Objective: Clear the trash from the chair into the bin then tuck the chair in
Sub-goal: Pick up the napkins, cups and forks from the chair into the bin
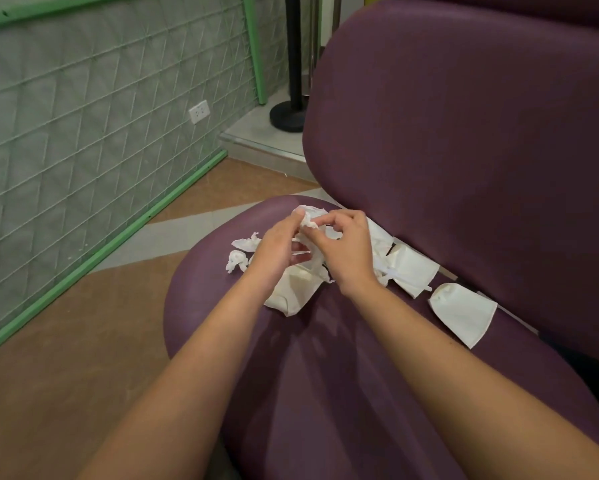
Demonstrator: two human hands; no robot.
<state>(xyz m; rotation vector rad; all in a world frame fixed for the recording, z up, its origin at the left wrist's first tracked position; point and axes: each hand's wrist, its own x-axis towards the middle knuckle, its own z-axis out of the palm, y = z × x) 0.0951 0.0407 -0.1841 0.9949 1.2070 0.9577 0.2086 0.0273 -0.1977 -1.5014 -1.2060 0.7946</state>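
Trash: white tissues and crumpled scraps lie on the purple chair, strewn in a band from the seat's far left edge toward the backrest at right.
Flat tissue: lies apart at the right, just beside the backrest.
Left hand: fingers curled, pinching a crumpled wad above the pile.
Right hand: fingers curled, pinching the same wad.
Wall: quilted panel with a socket.
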